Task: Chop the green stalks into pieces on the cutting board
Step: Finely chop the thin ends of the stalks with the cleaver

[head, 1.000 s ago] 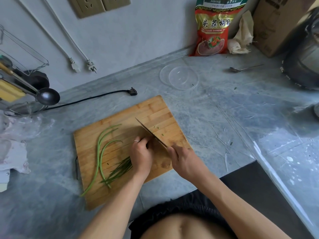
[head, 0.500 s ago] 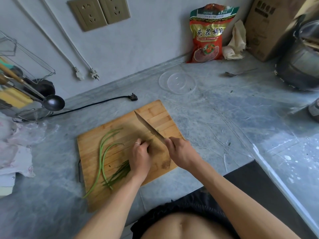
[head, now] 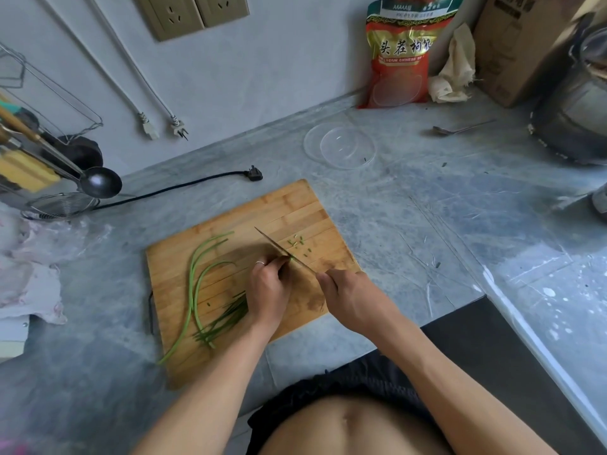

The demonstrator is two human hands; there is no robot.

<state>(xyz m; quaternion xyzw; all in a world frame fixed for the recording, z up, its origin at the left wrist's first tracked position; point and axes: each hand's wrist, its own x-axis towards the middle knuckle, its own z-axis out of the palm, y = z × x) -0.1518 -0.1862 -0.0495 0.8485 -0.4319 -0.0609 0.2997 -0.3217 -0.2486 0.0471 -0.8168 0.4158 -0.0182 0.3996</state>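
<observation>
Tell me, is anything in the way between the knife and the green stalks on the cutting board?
Nothing visible blocks it. The knife, gripped by the right hand, meets the green stalks where the left hand holds them on the cutting board. Only its fingers sit close beside the blade.

Back wall: red snack bag [head: 400,57], cardboard box [head: 515,47]
Counter: clear lid [head: 340,145], spoon [head: 460,129], black plug [head: 254,175]
Left: ladle [head: 98,182]
</observation>
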